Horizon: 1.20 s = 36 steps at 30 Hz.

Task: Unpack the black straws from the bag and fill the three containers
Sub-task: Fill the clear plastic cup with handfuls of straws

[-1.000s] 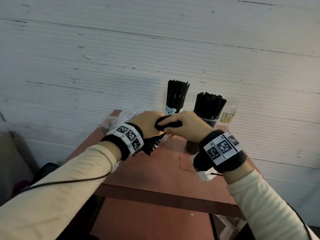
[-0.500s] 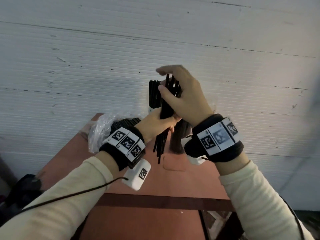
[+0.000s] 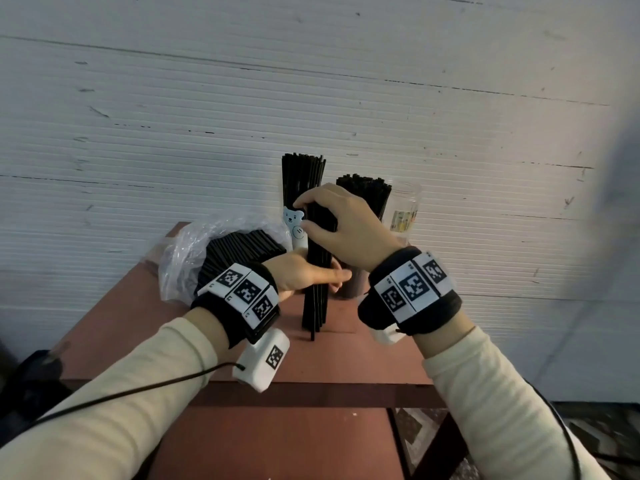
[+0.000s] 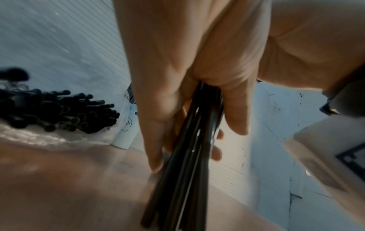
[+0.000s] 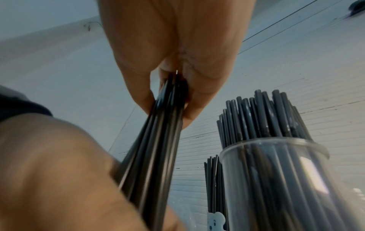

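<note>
I hold a bundle of black straws (image 3: 314, 306) (image 4: 177, 187) (image 5: 154, 156) upright, its lower ends on the red-brown table (image 3: 363, 358). My right hand (image 3: 332, 230) (image 5: 173, 96) pinches its top. My left hand (image 3: 304, 275) (image 4: 187, 125) wraps its middle. The clear plastic bag (image 3: 183, 261) with more straws (image 4: 59, 109) lies at the left. Behind stand a bear-print cup (image 3: 293, 219) (image 4: 126, 132) full of straws, a clear container (image 5: 276, 171) packed with straws (image 3: 367, 192), and a clear labelled cup (image 3: 403, 209) at the right with no straws showing in it.
A white ribbed wall (image 3: 311, 98) rises right behind the containers. The table's front edge (image 3: 311, 396) runs below my wrists, with a lower shelf beneath. A dark object (image 3: 34, 375) sits off the table at the left.
The bundle came out of the bag, was lifted up in front of the wall, and has now dropped so its ends stand on the table. Both hands moved down with it.
</note>
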Available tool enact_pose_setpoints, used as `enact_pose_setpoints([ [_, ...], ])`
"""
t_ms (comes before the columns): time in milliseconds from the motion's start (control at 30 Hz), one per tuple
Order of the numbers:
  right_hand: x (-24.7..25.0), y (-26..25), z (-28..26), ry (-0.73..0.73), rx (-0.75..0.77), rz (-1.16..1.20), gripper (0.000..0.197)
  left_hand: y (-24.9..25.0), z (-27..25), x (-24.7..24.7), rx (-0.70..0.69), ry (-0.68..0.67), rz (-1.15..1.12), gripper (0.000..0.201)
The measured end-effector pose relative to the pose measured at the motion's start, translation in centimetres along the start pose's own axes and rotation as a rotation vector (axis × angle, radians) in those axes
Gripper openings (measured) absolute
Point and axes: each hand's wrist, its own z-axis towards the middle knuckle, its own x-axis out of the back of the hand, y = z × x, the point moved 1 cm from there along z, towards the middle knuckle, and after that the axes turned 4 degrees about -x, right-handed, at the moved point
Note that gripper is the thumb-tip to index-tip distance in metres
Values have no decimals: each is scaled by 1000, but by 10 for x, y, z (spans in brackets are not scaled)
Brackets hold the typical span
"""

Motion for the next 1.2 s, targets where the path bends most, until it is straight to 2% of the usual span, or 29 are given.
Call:
enact_pose_setpoints([
  [67,-2,2,-4,23,-24,32,24,-8,-1,-2,75,-89,67,26],
  [133,0,1,-8,48,-31,68,25,-10,-3,-6,129,-107,116,35],
  [200,7,-2,-12,85,-28,83,38,-4,-5,-8,70,-66,107,38],
  [300,25,-6,-20,220,-131,232,76,11,-7,-6,-43,-88,111,40],
  [367,34,-7,-24,226,-187,250,83,24,-12,-6,-97,-137,192,42],
  [433,39,-5,-25,53,-235,244,69,39,-16,-7,-169,-210,266,41],
  [500,36,-3,-27,-196,-258,290,47,48,-20,-11,-206,-290,296,38],
  [533,32,-2,-28,-271,-242,296,34,48,-20,-11,-206,-309,301,36],
  [600,27,-2,-31,-290,-186,265,12,41,-19,-12,-211,-292,263,25],
  [700,29,0,-28,-236,-155,289,10,32,-17,-15,-205,-241,194,38],
  [767,43,4,-21,-145,-163,332,13,32,-13,-14,-178,-171,177,42],
  [800,53,6,-16,-79,-176,346,15,32,-10,-12,-158,-90,135,51],
  [900,88,17,2,151,-217,378,16,23,10,1,-177,240,76,94],
  [967,107,24,13,257,-252,393,18,19,25,8,-182,332,96,112],
  [1033,117,31,23,303,-289,390,22,17,42,14,-154,315,117,128],
  [1100,121,37,31,307,-309,378,26,17,59,17,-134,248,134,135],
  [1200,119,45,39,279,-337,354,27,18,80,19,-184,171,168,121],
])
